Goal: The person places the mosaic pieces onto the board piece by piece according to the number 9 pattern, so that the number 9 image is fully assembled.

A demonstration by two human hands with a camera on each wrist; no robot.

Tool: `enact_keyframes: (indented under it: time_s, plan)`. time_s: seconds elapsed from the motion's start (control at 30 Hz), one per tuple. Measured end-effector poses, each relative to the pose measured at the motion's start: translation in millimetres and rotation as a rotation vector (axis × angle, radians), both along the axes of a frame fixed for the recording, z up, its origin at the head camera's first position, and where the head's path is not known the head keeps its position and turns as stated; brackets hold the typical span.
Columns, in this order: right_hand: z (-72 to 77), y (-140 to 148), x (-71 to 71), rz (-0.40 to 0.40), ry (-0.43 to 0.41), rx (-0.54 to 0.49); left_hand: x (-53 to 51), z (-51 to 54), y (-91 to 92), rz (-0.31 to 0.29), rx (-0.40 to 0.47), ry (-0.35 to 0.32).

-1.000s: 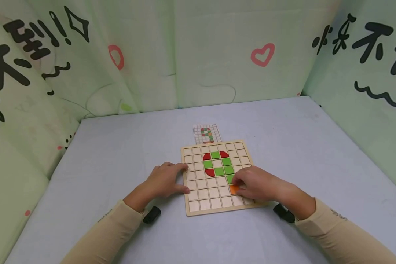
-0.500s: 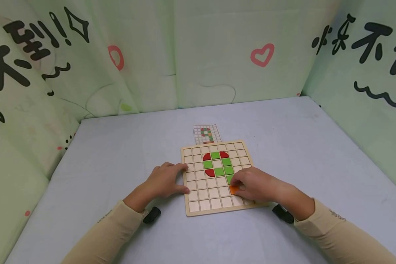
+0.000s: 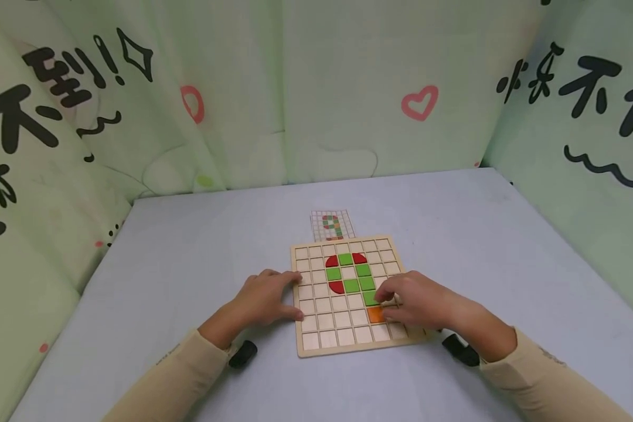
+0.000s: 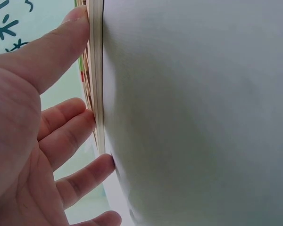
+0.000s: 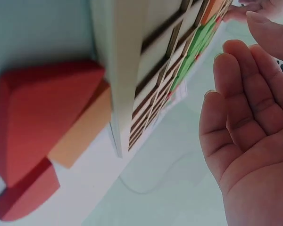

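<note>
A wooden grid board (image 3: 324, 338) lies on the table, with green tiles (image 3: 366, 283), rounded red tiles (image 3: 336, 287) and one orange tile (image 3: 375, 315) set in its cells. My left hand (image 3: 264, 298) rests at the board's left edge, thumb and fingertips touching the rim. Over the board's right part is my right hand (image 3: 419, 300), its thumb tip beside the orange tile. In the right wrist view its fingers (image 5: 226, 77) are slightly bent, with nothing between them and the thumb. Some right-hand cells are hidden beneath that hand.
Behind the board lies a small printed card (image 3: 331, 225) showing a coloured grid pattern, its lower edge against the board. Loose red blocks (image 5: 42, 108) and an orange block (image 5: 85, 129) lie beside the board's right edge. Printed curtains (image 3: 343, 88) surround the table.
My right thumb and fingers have drawn off the orange tile, a little to the right, leaving it in its cell. My left hand stays at the edge. The head view has tilted slightly upward.
</note>
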State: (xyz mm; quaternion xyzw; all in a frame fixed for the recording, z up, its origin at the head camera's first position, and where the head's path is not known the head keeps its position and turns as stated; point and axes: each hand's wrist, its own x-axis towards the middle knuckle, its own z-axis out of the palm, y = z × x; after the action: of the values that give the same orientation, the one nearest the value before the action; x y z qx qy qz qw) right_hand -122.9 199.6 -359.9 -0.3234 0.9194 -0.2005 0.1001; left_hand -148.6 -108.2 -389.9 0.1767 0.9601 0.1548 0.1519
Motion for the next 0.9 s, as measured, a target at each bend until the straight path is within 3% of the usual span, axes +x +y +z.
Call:
enact_keyframes:
  time_s: [0.17, 0.57, 0.9]
  plan:
    - [2.2, 10, 0.8, -0.016, 0.01, -0.015, 2.5, -1.8, 0.8, 0.005, 0.006, -0.003]
    - [13.2, 43, -1.0, -0.18, -0.036, -0.028, 5.0, -1.3, 0.0, -0.012, 0.01, 0.022]
    - [11.9, 68, -0.9, -0.212, -0.053, -0.029, 2.9, 1.1, -0.8, -0.017, 0.017, 0.027]
